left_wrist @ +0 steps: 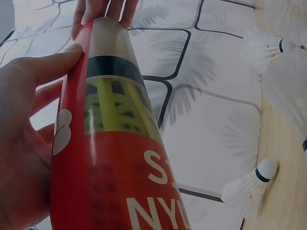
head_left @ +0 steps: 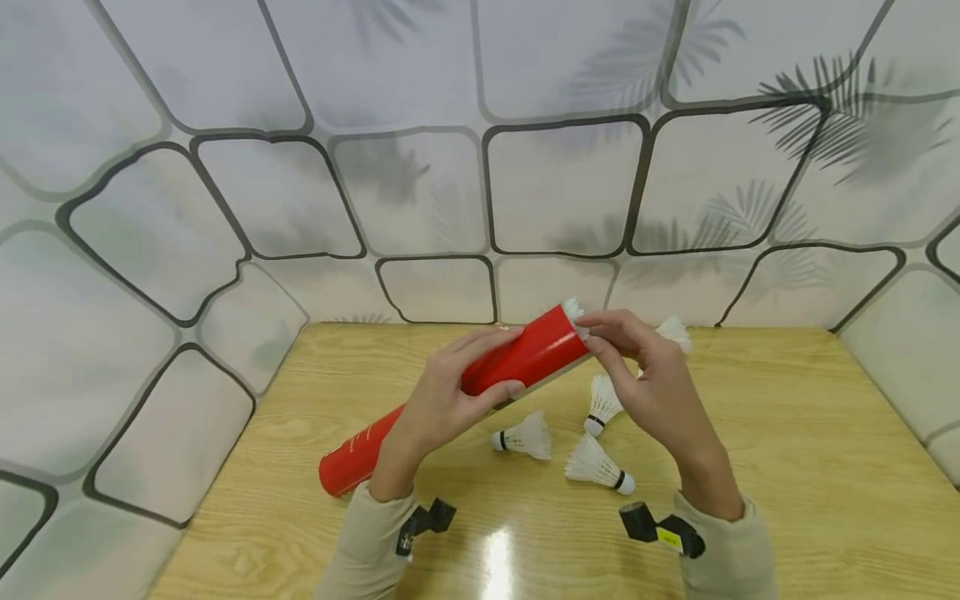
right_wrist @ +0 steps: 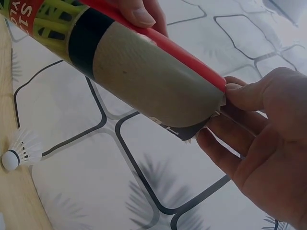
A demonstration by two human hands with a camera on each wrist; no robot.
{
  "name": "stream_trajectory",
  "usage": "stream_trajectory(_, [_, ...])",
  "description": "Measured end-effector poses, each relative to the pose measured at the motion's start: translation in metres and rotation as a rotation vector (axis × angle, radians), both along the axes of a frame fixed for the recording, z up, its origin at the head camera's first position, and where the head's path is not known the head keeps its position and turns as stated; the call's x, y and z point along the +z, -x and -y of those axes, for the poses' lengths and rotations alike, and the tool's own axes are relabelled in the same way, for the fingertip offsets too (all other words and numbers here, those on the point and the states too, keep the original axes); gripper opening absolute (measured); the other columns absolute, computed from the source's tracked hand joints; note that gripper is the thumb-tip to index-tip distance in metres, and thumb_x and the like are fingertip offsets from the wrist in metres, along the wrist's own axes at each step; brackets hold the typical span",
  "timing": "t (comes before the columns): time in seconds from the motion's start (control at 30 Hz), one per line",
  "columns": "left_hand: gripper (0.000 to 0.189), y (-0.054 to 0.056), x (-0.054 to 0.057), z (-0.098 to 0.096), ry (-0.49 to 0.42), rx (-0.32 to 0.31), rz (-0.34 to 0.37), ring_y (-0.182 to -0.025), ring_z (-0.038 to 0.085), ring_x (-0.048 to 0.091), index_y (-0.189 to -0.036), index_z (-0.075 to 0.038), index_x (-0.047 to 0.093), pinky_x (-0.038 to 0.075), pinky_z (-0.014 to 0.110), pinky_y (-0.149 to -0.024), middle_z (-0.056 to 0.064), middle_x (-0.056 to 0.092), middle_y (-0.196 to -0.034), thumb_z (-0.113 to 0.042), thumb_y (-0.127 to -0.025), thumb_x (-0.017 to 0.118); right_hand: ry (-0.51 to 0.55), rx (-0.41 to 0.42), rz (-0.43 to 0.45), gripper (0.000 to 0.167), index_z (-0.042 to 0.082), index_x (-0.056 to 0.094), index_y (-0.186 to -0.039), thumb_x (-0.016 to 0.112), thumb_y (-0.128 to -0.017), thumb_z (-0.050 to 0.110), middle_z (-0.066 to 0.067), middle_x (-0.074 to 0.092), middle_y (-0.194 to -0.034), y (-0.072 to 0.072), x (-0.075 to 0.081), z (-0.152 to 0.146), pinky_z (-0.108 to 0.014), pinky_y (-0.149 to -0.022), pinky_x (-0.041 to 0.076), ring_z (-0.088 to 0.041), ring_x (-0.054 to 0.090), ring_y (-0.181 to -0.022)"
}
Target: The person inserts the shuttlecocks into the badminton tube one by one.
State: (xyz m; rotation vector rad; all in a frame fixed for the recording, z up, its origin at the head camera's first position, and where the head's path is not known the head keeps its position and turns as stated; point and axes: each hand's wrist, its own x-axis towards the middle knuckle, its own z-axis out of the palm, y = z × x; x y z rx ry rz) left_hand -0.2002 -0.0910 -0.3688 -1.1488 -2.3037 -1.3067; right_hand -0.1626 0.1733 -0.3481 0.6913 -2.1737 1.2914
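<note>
Broadly, a pale backdrop (head_left: 562,192) fills the far side and both flanks, printed with dark rounded outlines and grey leaf sprays. Below it spreads a light wood-grained table (head_left: 810,417), with a bright glare on its near part.

Over the table slants a long red tube (head_left: 540,346), its lower end to the left and its mouth raised toward the right; a green-and-yellow stretch, a dark band and a pale band show on its other side, with cream letters below them in the left wrist view. Beige sleeves (head_left: 367,533) cover both forearms.

The left hand (head_left: 435,400) has its grip wrapped round the tube's upper half, fingers over the top and thumb along the near side. At the mouth, the right hand (head_left: 656,375) has a closed grip — thumb and forefinger pinching the white feathers of an inner shuttlecock (head_left: 572,308) that poke past the rim.

Loose shuttlecocks lie on the table: one (head_left: 528,436) beneath the tube with its cork to the left, one (head_left: 592,462) with its cork to the right, one (head_left: 602,404) partly behind the right hand, and another (head_left: 675,333) farther back. Smaller still — a black device (head_left: 429,518) sits on each wrist.
</note>
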Motion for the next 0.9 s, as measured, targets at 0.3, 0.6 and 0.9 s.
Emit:
stream_trajectory(0.3, [0.055,-0.001,0.002,-0.002,-0.015,-0.033,-0.011,-0.112,0.019,0.061,-0.145,-0.019,0.059,0.058,0.036,-0.083,0.000,0.061,-0.137,-0.023,-0.093,0.078,-0.011,0.102,0.111,0.031,0.010,0.061,-0.133,0.055,-0.104,-0.001,-0.009,0.071,-0.122,-0.003,0.003,-0.005,-0.024,-0.074,0.051,-0.012,0.070,-0.107])
stream_trajectory(0.6, [0.057,-0.001,0.003,0.002,-0.016,0.000,-0.016,-0.112,0.019,0.061,-0.145,-0.019,0.059,0.058,0.036,-0.084,0.001,0.062,-0.137,-0.023,-0.092,0.079,0.096,0.142,0.093,0.030,0.005,0.063,-0.130,0.055,-0.103,-0.005,-0.009,0.069,-0.123,0.000,0.002,-0.001,-0.024,-0.087,0.055,-0.015,0.069,-0.109])
stream_trajectory(0.9, [0.058,0.007,0.005,0.024,-0.017,0.135,0.002,-0.107,0.019,0.060,-0.147,-0.023,0.057,0.057,0.039,-0.082,-0.002,0.063,-0.134,-0.026,-0.093,0.079,0.133,0.147,0.112,0.032,0.004,0.063,-0.130,0.057,-0.101,-0.007,-0.012,0.069,-0.122,0.003,0.000,-0.003,-0.025,-0.093,0.053,-0.022,0.067,-0.113])
